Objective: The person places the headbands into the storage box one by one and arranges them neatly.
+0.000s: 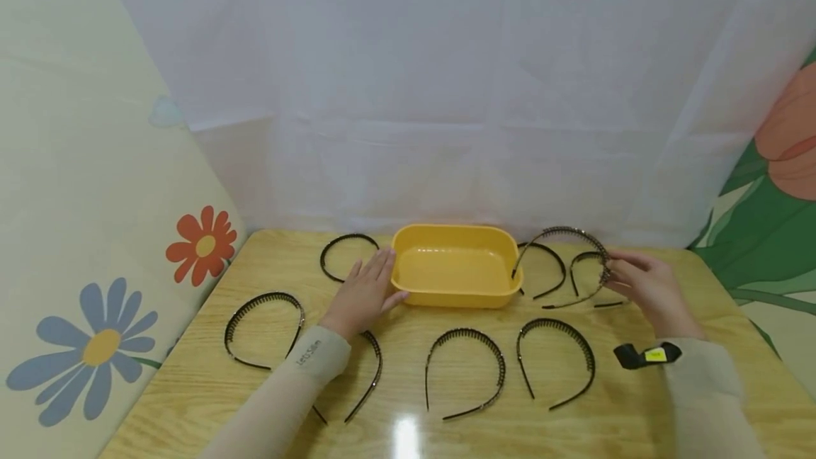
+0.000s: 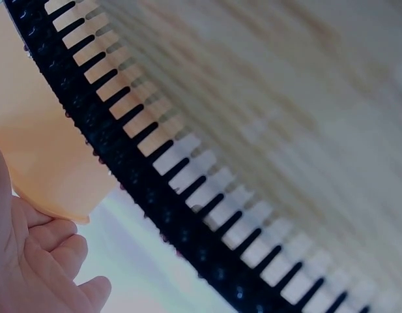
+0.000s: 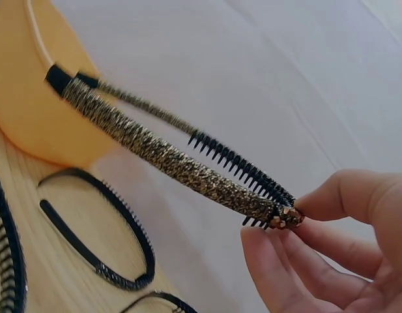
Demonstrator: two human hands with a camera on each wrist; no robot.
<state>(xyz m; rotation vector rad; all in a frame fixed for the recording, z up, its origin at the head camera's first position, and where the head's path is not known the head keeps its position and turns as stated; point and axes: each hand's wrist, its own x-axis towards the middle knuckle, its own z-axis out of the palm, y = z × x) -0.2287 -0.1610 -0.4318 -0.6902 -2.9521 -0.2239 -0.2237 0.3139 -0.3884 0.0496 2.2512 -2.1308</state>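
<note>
A yellow plastic basin point(image 1: 456, 299) stands near the back of the wooden table, with nothing inside. My left hand point(image 1: 362, 295) rests against its left side, fingers fairly straight and the thumb at the front corner. In my right hand point(image 1: 653, 295), thumb and fingers pinch a glittery gold-and-black toothed headband point(image 3: 168, 161) by its curved part. Its ends point toward the basin, and one tip overlaps the basin's right rim in the head view. Close to the left wrist camera, a black toothed headband point(image 2: 132, 171) crosses the view.
Several black toothed headbands lie around the basin: one behind my left hand point(image 1: 349, 236), one at the left point(image 1: 231, 328), one under my left wrist point(image 1: 376, 367), two in front, a headband point(image 1: 468, 331) and another point(image 1: 589, 360). More lie right of the basin. White cloth hangs behind.
</note>
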